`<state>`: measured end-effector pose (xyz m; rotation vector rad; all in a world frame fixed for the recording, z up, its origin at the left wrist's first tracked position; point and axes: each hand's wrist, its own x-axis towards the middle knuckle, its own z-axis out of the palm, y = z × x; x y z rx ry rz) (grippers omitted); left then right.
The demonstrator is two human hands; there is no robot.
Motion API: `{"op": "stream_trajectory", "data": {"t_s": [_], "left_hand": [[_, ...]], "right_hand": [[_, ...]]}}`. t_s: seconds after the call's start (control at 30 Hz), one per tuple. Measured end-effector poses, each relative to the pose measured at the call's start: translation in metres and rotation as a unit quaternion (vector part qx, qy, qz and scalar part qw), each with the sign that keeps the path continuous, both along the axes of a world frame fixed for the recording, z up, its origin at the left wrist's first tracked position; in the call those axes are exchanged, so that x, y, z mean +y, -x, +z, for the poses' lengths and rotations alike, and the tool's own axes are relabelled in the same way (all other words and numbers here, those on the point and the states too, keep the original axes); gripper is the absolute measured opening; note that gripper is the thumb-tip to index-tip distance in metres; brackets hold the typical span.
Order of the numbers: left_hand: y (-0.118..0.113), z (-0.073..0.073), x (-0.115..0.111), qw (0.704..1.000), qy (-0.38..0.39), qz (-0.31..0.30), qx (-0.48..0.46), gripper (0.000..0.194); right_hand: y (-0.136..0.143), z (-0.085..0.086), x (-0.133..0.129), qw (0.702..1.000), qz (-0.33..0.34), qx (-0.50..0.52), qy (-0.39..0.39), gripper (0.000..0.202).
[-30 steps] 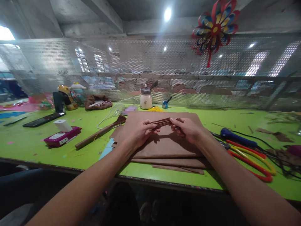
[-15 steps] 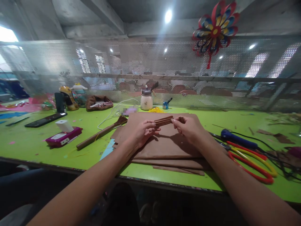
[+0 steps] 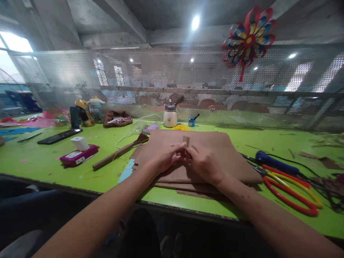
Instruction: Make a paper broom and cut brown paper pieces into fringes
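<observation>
Both my left hand (image 3: 173, 156) and my right hand (image 3: 204, 163) are closed and meet over a stack of brown paper (image 3: 215, 143). Between their fingertips they pinch a small bundle of narrow brown paper strips (image 3: 186, 140), whose upper ends stick up above the fingers. The lower part of the strips is hidden by my fingers. Left of the stack lies a rolled brown paper stick (image 3: 111, 157) with a frayed, fringed end. To the right are large scissors (image 3: 291, 191) with red and yellow handles.
A blue-handled corded tool (image 3: 276, 163) lies behind the scissors. At left are a magenta box (image 3: 79, 156) with a white charger on it and a black phone (image 3: 59, 136). A cream jar (image 3: 169, 117) and a small blue pot (image 3: 191, 122) stand at the back. A perforated screen (image 3: 150, 82) rises behind.
The strips have turned from lying nearly level to standing upright. My right hand has moved left and down against my left hand. The view has shifted slightly.
</observation>
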<state>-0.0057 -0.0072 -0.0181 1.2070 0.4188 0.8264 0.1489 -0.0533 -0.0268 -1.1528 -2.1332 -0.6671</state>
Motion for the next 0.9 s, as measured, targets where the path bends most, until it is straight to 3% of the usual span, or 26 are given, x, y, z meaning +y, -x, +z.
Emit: {"op": "stream_trajectory", "data": {"t_s": [0.23, 0.37, 0.5, 0.6, 0.7, 0.9], "left_hand": [[0.003, -0.003, 0.003, 1.0, -0.007, 0.002, 0.005, 0.016], [0.003, 0.0, 0.002, 1.0, -0.002, 0.012, 0.029, 0.015], [0.002, 0.005, -0.004, 0.997, -0.019, -0.01, 0.078, 0.022], [0.0, 0.005, -0.009, 0.994, -0.05, -0.027, 0.093, 0.026], [-0.002, 0.004, -0.011, 0.993, -0.072, -0.016, 0.091, 0.029], [-0.001, 0.003, -0.007, 0.99, -0.075, 0.054, 0.106, 0.027]], "right_hand": [[0.007, -0.005, -0.005, 0.999, 0.018, 0.025, 0.021, 0.015], [0.005, 0.001, -0.003, 0.98, 0.018, 0.183, 0.07, 0.019], [-0.002, 0.015, 0.002, 0.911, 0.015, 0.371, 0.179, 0.031], [-0.004, 0.023, 0.002, 0.825, 0.062, 0.458, 0.326, 0.032], [-0.002, 0.023, 0.002, 0.758, 0.087, 0.531, 0.369, 0.032], [-0.002, 0.019, 0.007, 0.727, 0.094, 0.558, 0.388, 0.031]]}}
